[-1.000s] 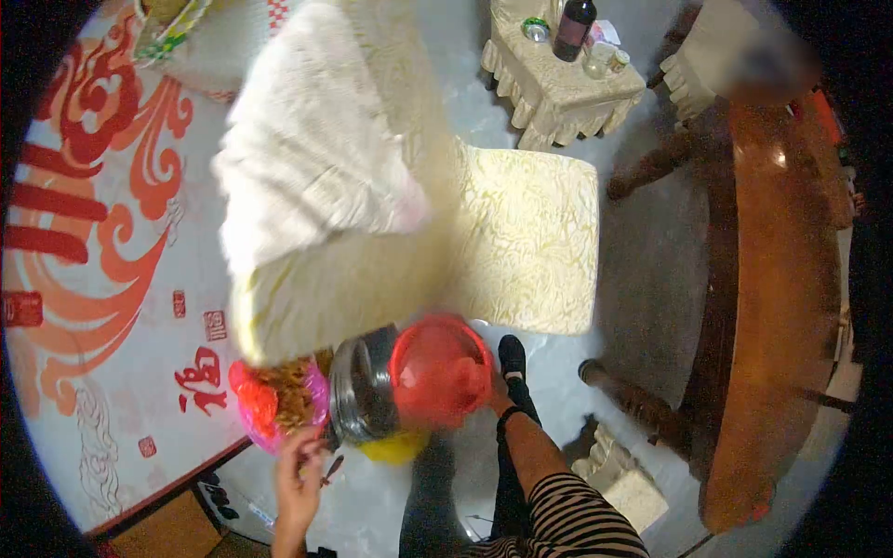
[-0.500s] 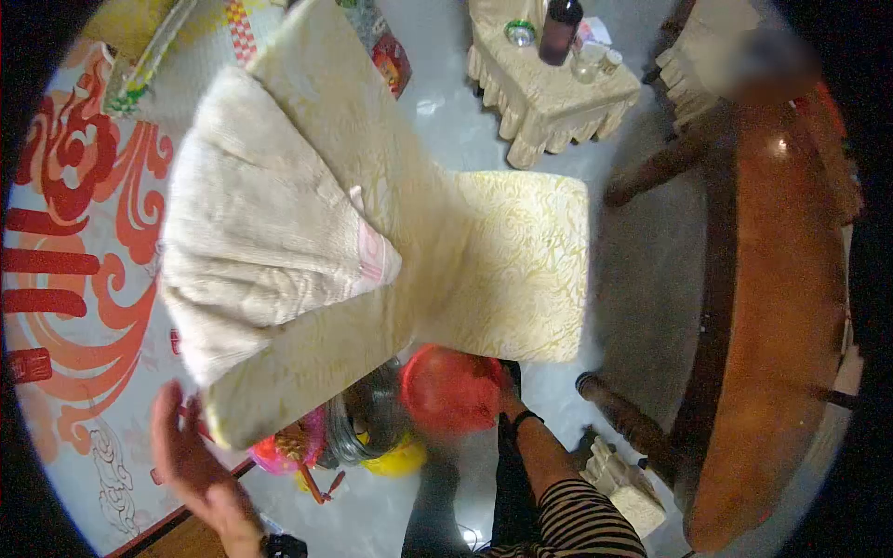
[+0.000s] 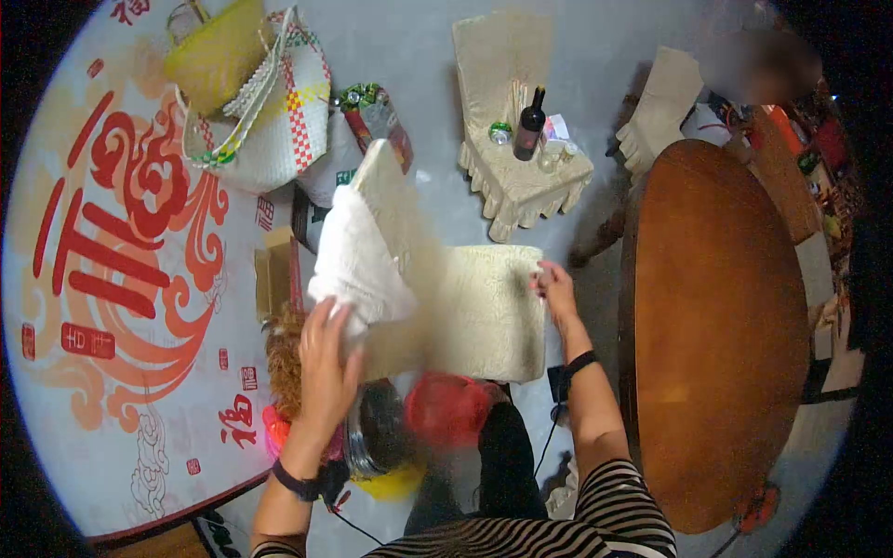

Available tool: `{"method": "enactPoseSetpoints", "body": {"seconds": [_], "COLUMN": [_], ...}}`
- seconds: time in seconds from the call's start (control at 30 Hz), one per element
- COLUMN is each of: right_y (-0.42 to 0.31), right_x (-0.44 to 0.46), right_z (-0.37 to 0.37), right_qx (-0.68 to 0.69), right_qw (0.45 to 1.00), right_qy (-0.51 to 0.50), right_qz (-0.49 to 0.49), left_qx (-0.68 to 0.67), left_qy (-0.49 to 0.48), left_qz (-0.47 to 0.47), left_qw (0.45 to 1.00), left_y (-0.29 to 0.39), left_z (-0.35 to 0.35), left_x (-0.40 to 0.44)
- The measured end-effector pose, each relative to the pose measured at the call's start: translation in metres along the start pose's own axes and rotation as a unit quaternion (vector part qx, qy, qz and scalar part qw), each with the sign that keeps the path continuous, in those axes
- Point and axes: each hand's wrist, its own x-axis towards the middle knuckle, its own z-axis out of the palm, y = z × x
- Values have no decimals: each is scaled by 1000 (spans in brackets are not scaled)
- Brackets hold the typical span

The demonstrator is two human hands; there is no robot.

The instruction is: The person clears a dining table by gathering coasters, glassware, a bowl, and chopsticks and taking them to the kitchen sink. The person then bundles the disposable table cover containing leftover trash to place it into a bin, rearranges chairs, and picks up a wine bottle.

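A chair in a cream patterned cover has its seat [image 3: 493, 325] at mid-view and its back [image 3: 377, 186] to the left. White cloth [image 3: 358, 265] hangs over the chair back. My left hand [image 3: 330, 358] lies against the cloth's lower edge and the chair back, fingers extended and thumb apart. At the seat's right edge is my right hand [image 3: 556, 290], its fingers bent around the edge. Below the seat, partly covered by it, is a red basin [image 3: 448, 409], beside a dark round container [image 3: 374, 432].
A wooden table [image 3: 721, 344] stands at the right. Behind is a covered chair [image 3: 521, 186] bearing a dark bottle [image 3: 530, 128]. Woven bags [image 3: 302, 121] sit upper left. A brown feathery bundle [image 3: 285, 367] is near my left hand. A blurred person [image 3: 767, 70] is at upper right.
My right hand has left the red basin and come up to the seat edge. My left hand has moved right to the cloth. The view has shifted, showing more of the bags and table.
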Motion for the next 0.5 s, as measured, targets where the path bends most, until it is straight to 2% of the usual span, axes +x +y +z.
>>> {"method": "enactPoseSetpoints", "body": {"seconds": [0.07, 0.2, 0.27, 0.33, 0.47, 0.5], "right_y": [-1, 10, -9, -14, -82, -88], "right_x": [42, 131, 184, 251, 338, 356], "right_z": [-6, -38, -45, -54, -45, -44], "right_qx": [-39, -147, -123, -142, -183, -193], "right_qw": [999, 982, 988, 986, 977, 976], "right_qy": [-27, -108, -92, -84, -73, -39], "right_qz": [18, 42, 25, -2, -81, -91], "left_qx": [-4, -37, 25, -9, -66, -49], "left_qy": [20, 11, -5, -3, 5, -13], "left_qz": [-13, -155, -197, -261, -383, -374], "left_qw": [1000, 987, 980, 965, 921, 926], "left_y": [11, 3, 1, -12, 9, 18], "left_z": [12, 22, 6, 0, 11, 8], "left_x": [0, -17, -16, -28, -44, -19]}}
